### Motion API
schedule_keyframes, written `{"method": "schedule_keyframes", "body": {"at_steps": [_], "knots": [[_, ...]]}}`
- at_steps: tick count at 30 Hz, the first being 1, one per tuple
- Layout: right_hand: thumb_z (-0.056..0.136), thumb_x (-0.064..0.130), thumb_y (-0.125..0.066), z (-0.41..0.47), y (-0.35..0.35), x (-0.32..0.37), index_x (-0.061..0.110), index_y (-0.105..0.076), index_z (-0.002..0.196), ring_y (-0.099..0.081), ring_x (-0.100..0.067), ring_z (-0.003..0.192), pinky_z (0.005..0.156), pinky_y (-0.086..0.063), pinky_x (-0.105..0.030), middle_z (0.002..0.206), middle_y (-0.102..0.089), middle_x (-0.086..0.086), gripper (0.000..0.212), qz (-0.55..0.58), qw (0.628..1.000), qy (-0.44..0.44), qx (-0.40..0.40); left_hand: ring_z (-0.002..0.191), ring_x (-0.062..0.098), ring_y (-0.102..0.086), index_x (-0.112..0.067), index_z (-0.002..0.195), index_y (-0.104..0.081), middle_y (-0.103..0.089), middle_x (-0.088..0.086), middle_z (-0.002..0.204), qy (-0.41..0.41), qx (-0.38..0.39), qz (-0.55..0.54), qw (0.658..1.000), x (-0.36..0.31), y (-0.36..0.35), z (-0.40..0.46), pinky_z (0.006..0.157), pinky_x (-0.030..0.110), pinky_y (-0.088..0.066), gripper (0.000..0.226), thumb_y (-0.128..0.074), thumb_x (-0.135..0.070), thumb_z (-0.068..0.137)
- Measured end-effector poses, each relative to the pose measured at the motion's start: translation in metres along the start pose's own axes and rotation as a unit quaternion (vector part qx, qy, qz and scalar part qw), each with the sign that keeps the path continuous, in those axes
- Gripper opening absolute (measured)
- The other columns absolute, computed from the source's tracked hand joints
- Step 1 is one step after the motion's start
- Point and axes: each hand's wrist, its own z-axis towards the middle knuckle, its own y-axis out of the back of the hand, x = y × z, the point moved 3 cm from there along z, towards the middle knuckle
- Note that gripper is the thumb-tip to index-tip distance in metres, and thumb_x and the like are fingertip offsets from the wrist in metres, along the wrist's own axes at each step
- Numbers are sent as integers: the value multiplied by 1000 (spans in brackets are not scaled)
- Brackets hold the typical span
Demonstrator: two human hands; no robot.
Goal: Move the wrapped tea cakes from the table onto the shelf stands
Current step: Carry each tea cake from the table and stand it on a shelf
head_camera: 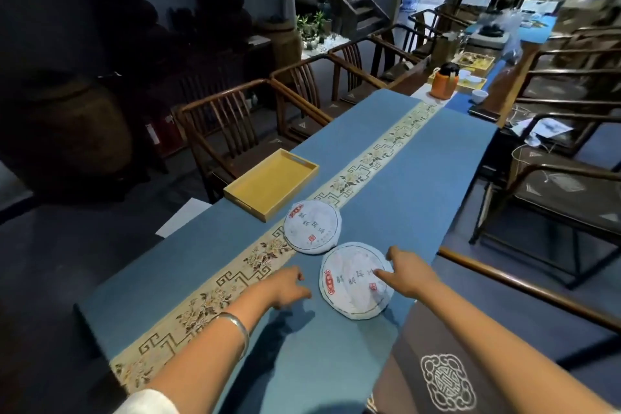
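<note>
Lying flat on the long table covered in blue cloth (420,178) are two round tea cakes wrapped in white paper with red seals and dark characters — the nearer tea cake (356,279) sits on plain blue cloth, and the farther tea cake (312,227) lies just beyond it, partly over the cream embroidered runner (369,161) that runs down the middle of the table; their edges are almost touching. The right hand (408,274) reaches over the right side of the nearer tea cake, its fingers spread and relaxed, with a fingertip on the paper and another at the rim, not yet closed around it. The left hand (285,287) hovers just left of the same cake, fingers loosely curled and holding nothing, a silver bangle (235,329) on its wrist. Beyond the cakes, at the table's left edge, sits a shallow rectangular yellow wooden tray (272,183). Dark wooden armchairs (235,121) line the left side — farther down the table stands an orange-wrapped jar with a black lid (445,82).
</note>
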Motion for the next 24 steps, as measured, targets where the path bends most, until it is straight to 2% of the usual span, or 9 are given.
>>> {"method": "schedule_keyframes", "body": {"at_steps": [3, 7, 9, 12, 13, 15, 17, 20, 24], "knots": [[92, 49, -57, 8, -15, -13, 11, -51, 116, -60, -28, 104, 73, -43, -32, 116, -64, -11, 46, 25, 999, -42, 6, 74, 14, -61, -15, 140, -39, -65, 10, 112, 7, 50, 8, 999, 9, -4, 19, 56, 24, -43, 59, -61, -40, 91], [88, 52, -63, 20, -39, -30, 11, -47, 125, -60, -30, 110, 89, -50, -40, 124, -62, -13, 57, 88, 990, -107, 11, 113, 28, -60, -17, 143, -38, -58, 13, 132, -16, 51, -24, 998, 18, -6, 49, 82, 30, -45, 61, -63, -35, 90], [87, 53, -65, 25, -49, -36, 11, -42, 135, -59, -31, 117, 94, -49, -41, 133, -59, -13, 68, 129, 983, -133, 8, 113, 29, -60, -20, 143, -37, -58, 13, 132, -31, 44, -48, 997, 21, -6, 63, 82, 29, -44, 60, -62, -34, 91], [86, 53, -66, 32, -61, -47, 10, -33, 144, -54, -32, 126, 99, -45, -41, 142, -53, -17, 79, 171, 973, -155, 16, 95, 21, -62, -27, 146, -33, -59, 10, 117, -48, 37, -69, 996, 20, -12, 82, 70, 25, -43, 64, -63, -34, 90], [86, 52, -67, 34, -66, -51, 10, -31, 146, -52, -32, 129, 101, -43, -41, 145, -50, -17, 81, 186, 970, -155, 21, 99, 20, -61, -28, 147, -32, -58, 10, 120, -54, 33, -76, 995, 19, -14, 89, 74, 25, -45, 66, -64, -33, 90], [86, 47, -70, 39, -76, -58, 11, -29, 148, -48, -31, 132, 104, -41, -40, 148, -45, -16, 83, 236, 959, -154, 29, 124, 25, -53, -29, 150, -28, -51, 14, 139, -65, 23, -93, 993, 16, -21, 105, 94, 31, -43, 73, -67, -30, 89], [86, 41, -72, 46, -85, -64, 15, -29, 148, -50, -30, 129, 102, -41, -39, 146, -47, -16, 80, 301, 940, -159, 31, 129, 23, -49, -29, 152, -23, -47, 12, 145, -55, 29, -136, 989, 14, -29, 120, 98, 30, -40, 80, -71, -30, 88], [85, 29, -76, 57, -101, -66, 16, -34, 144, -55, -20, 112, 92, -42, -31, 135, -56, -12, 74, 394, 902, -172, 33, 104, 5, -58, -35, 151, -21, -58, 1, 131, -30, 61, -249, 966, 11, -44, 139, 75, 19, -46, 86, -75, -32, 84], [79, 28, -81, 71, -120, -64, 20, -44, 131, -62, -6, 93, 74, -49, -20, 116, -63, 1, 64, 498, 847, -185, 14, 104, 4, -59, -46, 142, -27, -61, -8, 127, -13, 63, -326, 943, 9, -57, 158, 77, 25, -49, 84, -79, -39, 77]]}}
